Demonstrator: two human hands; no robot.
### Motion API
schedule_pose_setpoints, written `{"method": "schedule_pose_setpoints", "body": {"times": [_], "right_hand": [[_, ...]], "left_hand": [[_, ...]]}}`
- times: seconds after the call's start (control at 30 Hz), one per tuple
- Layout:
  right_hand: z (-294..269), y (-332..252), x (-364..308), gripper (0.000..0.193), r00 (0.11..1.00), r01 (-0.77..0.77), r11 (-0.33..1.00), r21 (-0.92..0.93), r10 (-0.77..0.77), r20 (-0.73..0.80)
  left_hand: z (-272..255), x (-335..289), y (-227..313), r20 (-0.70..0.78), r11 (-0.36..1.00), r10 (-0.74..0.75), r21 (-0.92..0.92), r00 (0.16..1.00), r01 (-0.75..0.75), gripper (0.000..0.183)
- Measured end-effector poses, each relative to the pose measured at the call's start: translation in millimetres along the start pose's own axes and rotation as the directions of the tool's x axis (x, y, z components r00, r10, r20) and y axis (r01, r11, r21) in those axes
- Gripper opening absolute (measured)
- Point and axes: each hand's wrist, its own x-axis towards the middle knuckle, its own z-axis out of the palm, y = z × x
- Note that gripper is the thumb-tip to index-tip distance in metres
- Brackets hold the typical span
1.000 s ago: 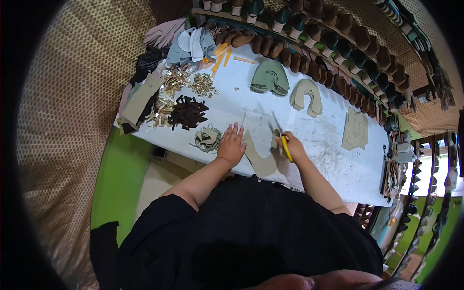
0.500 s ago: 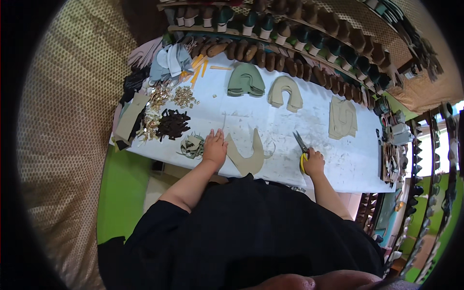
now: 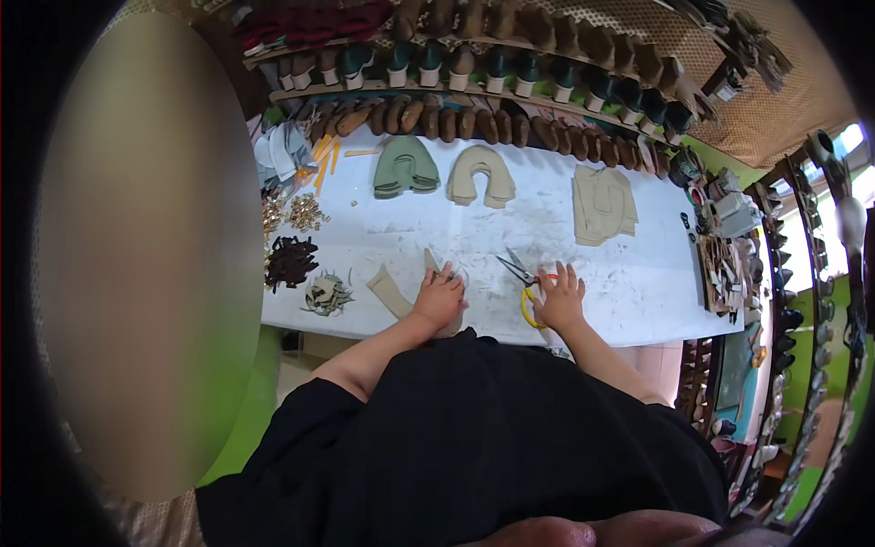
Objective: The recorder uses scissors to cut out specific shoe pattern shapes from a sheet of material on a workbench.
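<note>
A curved beige U-shaped cut piece [image 3: 390, 290] lies near the table's front edge. My left hand [image 3: 440, 301] rests flat on its right arm, fingers stretched out, hiding part of it. To the right, scissors [image 3: 520, 271] with yellow and red handles lie on the white table, blades apart. My right hand [image 3: 561, 296] is beside them with fingers spread; it touches or partly covers the red handle and is not wrapped round it. A small heap of green and beige offcuts [image 3: 326, 294] sits left of the beige piece.
Farther back lie stacks of green pieces [image 3: 406, 167], beige arched pieces [image 3: 481, 176] and flat beige pieces [image 3: 603, 205]. Dark brown strips [image 3: 292, 261] and gold metal bits [image 3: 307, 213] are at the left. Shoe lasts [image 3: 447, 126] line the back. A large blurred oval [image 3: 150, 264] hides the left side.
The whole view has shifted. My left hand has moved right, from beside the beige piece onto it. My right hand has loosened from the scissors, its fingers spreading; the blades now stand apart.
</note>
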Motion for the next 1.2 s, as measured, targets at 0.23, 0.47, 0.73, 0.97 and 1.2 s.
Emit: {"method": "schedule_pose_setpoints", "body": {"times": [0.23, 0.47, 0.73, 0.97, 1.2], "right_hand": [[-5, 47, -20, 0.075, 0.99, -0.058, 0.997, -0.042, 0.063, 0.123], [-11, 69, -19, 0.076, 0.988, -0.043, 0.999, -0.02, 0.045, 0.148], [-18, 80, -7, 0.069, 0.989, -0.047, 0.998, 0.037, 0.042, 0.14], [-8, 68, -1, 0.063, 0.979, -0.109, 0.991, 0.083, 0.093, 0.179], [-7, -15, 25, 0.064, 0.979, 0.17, 0.984, -0.055, -0.162, 0.123]], "left_hand": [[34, 9, 2, -0.196, 0.985, 0.088, 0.162, 0.977, -0.056, 0.025], [31, 22, 5, -0.22, 0.978, 0.05, 0.21, 0.974, -0.003, 0.015], [-69, 7, -35, -0.489, 0.823, -0.531, -0.494, 0.692, 0.282, 0.013], [-113, -90, -132, -0.293, 0.589, -0.807, -0.345, 0.512, 0.731, 0.017], [-99, -140, -141, -0.305, 0.517, -0.838, -0.179, 0.452, 0.837, 0.059]]}}
